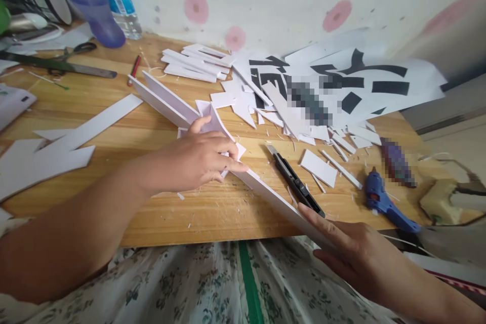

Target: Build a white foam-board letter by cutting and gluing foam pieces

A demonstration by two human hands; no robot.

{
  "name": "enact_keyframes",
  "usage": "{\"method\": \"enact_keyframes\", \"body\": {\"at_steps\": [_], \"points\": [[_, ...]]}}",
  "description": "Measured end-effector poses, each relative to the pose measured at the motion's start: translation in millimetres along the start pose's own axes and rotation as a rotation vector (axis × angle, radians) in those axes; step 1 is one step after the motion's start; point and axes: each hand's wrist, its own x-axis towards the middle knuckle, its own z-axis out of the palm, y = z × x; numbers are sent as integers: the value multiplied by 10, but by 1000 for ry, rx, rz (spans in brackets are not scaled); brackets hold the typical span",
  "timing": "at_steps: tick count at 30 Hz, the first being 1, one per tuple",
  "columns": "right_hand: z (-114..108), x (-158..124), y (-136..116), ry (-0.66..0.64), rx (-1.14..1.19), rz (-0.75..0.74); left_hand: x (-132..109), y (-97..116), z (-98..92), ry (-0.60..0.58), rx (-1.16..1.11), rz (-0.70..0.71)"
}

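Note:
My left hand [197, 159] is closed over a white foam board shape [167, 104] built from strips standing on edge. Its thumb and fingers pinch the walls near the middle of the shape. A long white foam board strip [277, 200] runs from there toward the lower right, past the table's front edge. My right hand [349, 250] grips the near end of this strip, index finger stretched along its upper edge. Just beyond the strip lies a black utility knife [298, 182], its blade pointing up and left.
A blue glue gun [387, 202] lies at the right, with foam board offcuts [319, 168] near it. Printed paper sheets [383, 78] rest against the wall. On the left are cut white boards [49, 162], scissors [64, 61], a purple bottle [89, 5] and a water bottle [121, 5].

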Motion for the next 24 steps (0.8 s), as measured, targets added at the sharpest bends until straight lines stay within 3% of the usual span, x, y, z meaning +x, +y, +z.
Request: {"method": "enact_keyframes", "body": {"at_steps": [3, 5, 7, 11, 15, 24], "points": [[-161, 57, 79, -41, 161, 46, 6, 1, -3, -5, -7, -9], [-231, 140, 190, 18, 129, 68, 8, 2, -4, -2, -7, -2], [-250, 254, 314, 24, -41, 39, 11, 6, -9, -11, -13, -6], [-179, 509, 476, -95, -401, -121, 27, 36, -38, -67, -46, -48], [-124, 683, 508, -161, -590, -256, 50, 62, -73, -110, -66, -87], [-205, 761, 585, 22, -672, -496, 12, 28, -4, -76, -94, -93]]}}
